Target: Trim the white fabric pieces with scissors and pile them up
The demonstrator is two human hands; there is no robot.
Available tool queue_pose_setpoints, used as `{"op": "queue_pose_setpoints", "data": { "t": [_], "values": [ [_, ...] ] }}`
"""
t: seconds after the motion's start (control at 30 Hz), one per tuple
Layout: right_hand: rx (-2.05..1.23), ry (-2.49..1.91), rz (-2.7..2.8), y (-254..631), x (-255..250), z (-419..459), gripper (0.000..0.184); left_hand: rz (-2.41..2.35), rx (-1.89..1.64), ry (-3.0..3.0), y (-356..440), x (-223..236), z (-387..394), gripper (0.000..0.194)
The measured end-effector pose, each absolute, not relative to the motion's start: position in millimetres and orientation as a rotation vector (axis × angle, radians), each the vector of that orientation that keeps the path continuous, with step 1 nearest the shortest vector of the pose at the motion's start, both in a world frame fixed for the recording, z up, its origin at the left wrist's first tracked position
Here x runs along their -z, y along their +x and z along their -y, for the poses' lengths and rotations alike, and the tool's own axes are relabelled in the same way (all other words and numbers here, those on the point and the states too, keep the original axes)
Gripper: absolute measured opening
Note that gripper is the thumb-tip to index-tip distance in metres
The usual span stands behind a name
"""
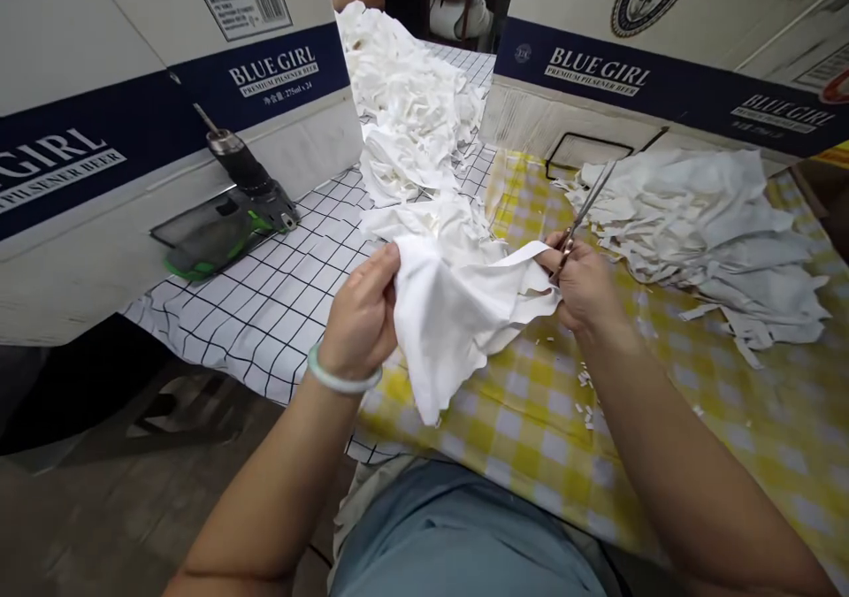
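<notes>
A piece of white fabric point(451, 314) hangs stretched between my two hands above the table's near part. My left hand point(363, 314), with a pale green bangle on the wrist, grips its left edge between thumb and fingers. My right hand point(584, 283) is closed round a pair of scissors point(592, 197), whose blades point up and away from me. The fabric's right end, cut into strips, meets the fingers of this hand. Whether those fingers pinch it too, I cannot tell. Behind the piece lies a long heap of white fabric point(411, 93).
A second pile of white fabric point(703, 225) lies at the right. Cardboard beer boxes stand left point(265, 128) and right point(630, 102). A power drill point(232, 217) rests by the left box. Small white scraps dot the yellow checked tablecloth point(523, 420). Other people sit at the back.
</notes>
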State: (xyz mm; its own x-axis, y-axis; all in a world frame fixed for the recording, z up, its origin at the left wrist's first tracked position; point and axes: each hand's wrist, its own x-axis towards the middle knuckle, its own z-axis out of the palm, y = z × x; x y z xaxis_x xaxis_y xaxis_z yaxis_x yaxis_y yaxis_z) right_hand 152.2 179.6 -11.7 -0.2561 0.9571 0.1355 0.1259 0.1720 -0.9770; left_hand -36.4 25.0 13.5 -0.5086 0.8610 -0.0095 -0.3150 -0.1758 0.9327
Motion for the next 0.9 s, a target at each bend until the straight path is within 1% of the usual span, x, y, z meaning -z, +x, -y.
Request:
{"op": "queue_pose_setpoints", "data": {
  "t": [0.07,0.13,0.17,0.23,0.27,0.33,0.37,0.4,0.47,0.57,0.63,0.7,0.8,0.9],
  "values": [
    [-1.306,-1.183,1.465,159,14,-175,0.028,-1.378,-1.845,0.807,-49,-6,-42,0.02],
    [-1.302,-1.281,1.521,167,18,-171,0.03,-1.6,-1.724,1.028,-57,5,-51,0.014],
    [-1.265,-1.325,1.608,172,20,-168,0.03,-1.724,-1.621,1.163,-57,10,-51,0.017],
    [-1.098,-1.391,1.861,182,24,-157,0.026,-1.923,-1.461,1.402,-49,19,-42,0.029],
    [-0.966,-1.4,1.991,185,26,-149,0.023,-1.982,-1.432,1.479,-41,23,-35,0.031],
    [-0.684,-1.379,2.178,190,27,-127,0.018,-1.964,-1.384,1.561,-21,29,-18,0.028],
    [-0.602,-1.363,2.228,191,27,-115,0.017,-1.91,-1.348,1.586,-12,31,-9,0.025],
    [-0.586,-1.349,2.251,191,27,-102,0.018,-1.856,-1.303,1.611,-3,34,-2,0.021],
    [-0.691,-1.34,2.25,192,28,-78,0.021,-1.839,-1.223,1.671,5,42,9,0.016],
    [-0.861,-1.353,2.235,197,34,-56,0.027,-2.11,-1.228,1.696,-12,57,10,0.014],
    [-0.899,-1.372,2.24,199,37,-52,0.031,-2.295,-1.254,1.653,-36,65,0,0.02],
    [-0.911,-1.388,2.236,200,39,-54,0.035,-2.341,-1.235,1.66,-60,68,-15,0.029],
    [-0.879,-1.335,2.278,202,38,-57,0.031,-2.256,-1.205,1.787,-71,55,-41,0.042],
    [-0.858,-1.182,2.342,208,42,-51,0.026,-2.12,-1.265,1.883,-51,27,-62,0.044]
  ]
}}
